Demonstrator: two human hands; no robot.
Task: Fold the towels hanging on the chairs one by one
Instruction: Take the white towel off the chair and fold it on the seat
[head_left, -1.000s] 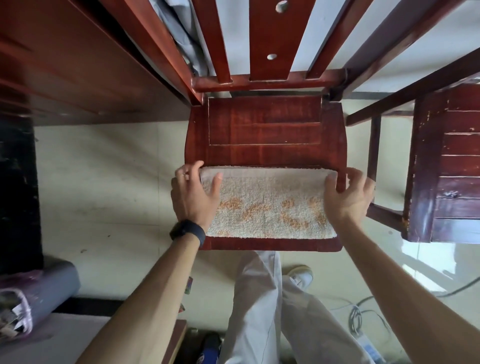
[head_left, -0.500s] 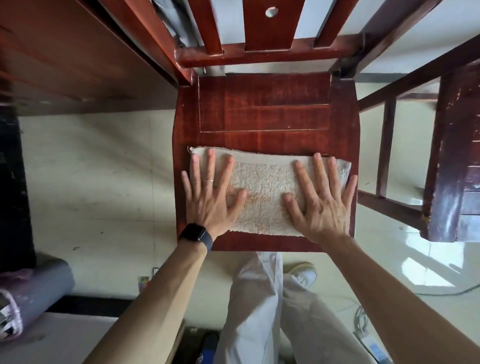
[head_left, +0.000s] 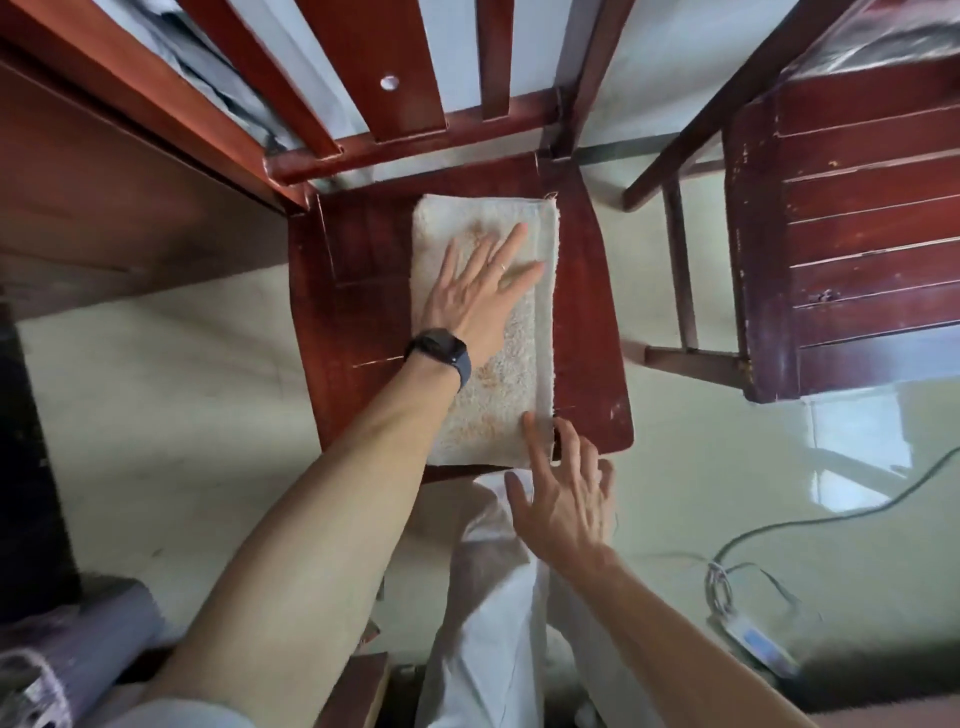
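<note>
Both hands unclenched: your left hand (head_left: 478, 299) flat on the towel (head_left: 501, 410), your right hand (head_left: 569, 501), fingers spread, at its near corner.

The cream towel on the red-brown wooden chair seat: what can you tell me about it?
The cream terry-cloth towel is folded into a long narrow rectangle lying flat on the red-brown wooden chair seat, from backrest to front edge. Its looped pile carries faint orange-tan markings; a smoother band runs along its right side. The left hand presses flat on its far half, and the right hand touches its near right corner with its fingertips.
</note>
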